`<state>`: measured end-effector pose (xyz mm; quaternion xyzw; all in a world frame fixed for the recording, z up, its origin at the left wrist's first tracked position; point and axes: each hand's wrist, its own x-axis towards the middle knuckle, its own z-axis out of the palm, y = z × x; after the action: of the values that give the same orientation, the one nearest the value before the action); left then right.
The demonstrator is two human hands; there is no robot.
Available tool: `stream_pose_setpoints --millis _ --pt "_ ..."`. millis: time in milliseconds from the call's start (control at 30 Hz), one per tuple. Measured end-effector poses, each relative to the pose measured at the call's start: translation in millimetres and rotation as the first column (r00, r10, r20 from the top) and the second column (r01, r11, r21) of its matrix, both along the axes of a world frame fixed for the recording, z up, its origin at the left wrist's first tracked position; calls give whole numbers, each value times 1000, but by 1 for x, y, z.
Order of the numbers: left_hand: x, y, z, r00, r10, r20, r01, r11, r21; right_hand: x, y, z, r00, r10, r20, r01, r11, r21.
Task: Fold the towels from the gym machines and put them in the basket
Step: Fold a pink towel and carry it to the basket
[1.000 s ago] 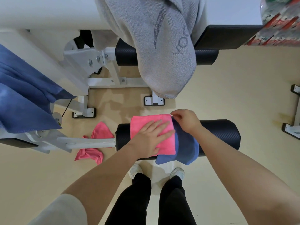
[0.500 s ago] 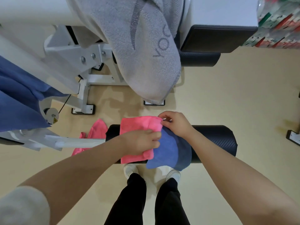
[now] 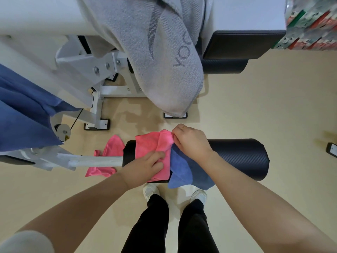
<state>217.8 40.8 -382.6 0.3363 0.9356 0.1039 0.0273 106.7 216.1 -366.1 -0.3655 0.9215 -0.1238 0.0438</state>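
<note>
Both hands' fingers point(image 3: 160, 156) pinch the pink towel point(image 3: 153, 145) atop the roller point(image 3: 237, 157).

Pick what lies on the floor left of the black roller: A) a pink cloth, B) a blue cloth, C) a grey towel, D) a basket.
A: a pink cloth lies crumpled on the floor beside the roller's left end.

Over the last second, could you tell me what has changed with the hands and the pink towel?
The left hand, flat before, now grips the pink towel; the right hand pinches its far corner, lifting it. The blue towel stays draped on the black roller.
</note>
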Motion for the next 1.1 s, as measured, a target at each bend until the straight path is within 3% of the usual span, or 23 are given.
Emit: stream_pose_setpoints --millis 67,100,133,167,233,267,300,333,467,600,667,733,867,967,1033,1100 --pt "0 0 1 1000 2 -29 -2 1000 -1 -7 -1 1 998 28 -51 -28 1000 -2" --pt "1 0 0 999 5 -49 -5 1000 11 -13 0 3 998 36 43 -34 998 -51" --pt "1 0 0 998 7 -60 -6 1000 25 -19 1 7 971 24 237 3 993 -114" --pt "2 0 -2 997 5 -74 -2 999 42 -25 2 11 870 -12 494 117 976 -181" --pt "2 1 -4 997 2 -81 2 999 52 -33 3 17 502 -30 864 433 874 -221" --pt "1 1 -4 997 1 -83 2 999 47 -35 3 17 343 -11 939 536 824 -186" --pt "1 2 -6 996 -3 -94 7 999 45 -35 1 16 243 2 970 572 807 -145" --pt "1 2 -6 995 -3 -96 7 999 39 -33 -3 14 202 11 979 563 817 -126" --pt "3 5 -4 995 17 -100 -12 999 48 -31 -14 14 268 33 963 522 835 -174" --pt "3 8 -1 996 19 -88 -17 999 31 -33 -14 12 235 51 971 585 790 -184" --pt "1 12 4 998 21 -59 -19 999 33 -31 -13 7 331 -55 942 601 782 -166" --pt "1 17 10 999 34 -23 -33 999 41 -31 -8 0 491 -206 846 532 840 -105" --pt "-1 19 10 999 43 28 -44 998 38 -23 -2 9 813 -375 447 469 875 -119" --pt "-8 10 1 996 55 66 -60 996 69 4 -9 16 964 -85 253 112 989 -94" --pt "-13 2 -2 991 49 126 -46 999 -20 24 -15 9 955 56 292 -43 998 -50" --pt "-13 -3 -3 982 48 181 -24 991 -133 36 -13 -2 927 90 363 -93 996 -8"
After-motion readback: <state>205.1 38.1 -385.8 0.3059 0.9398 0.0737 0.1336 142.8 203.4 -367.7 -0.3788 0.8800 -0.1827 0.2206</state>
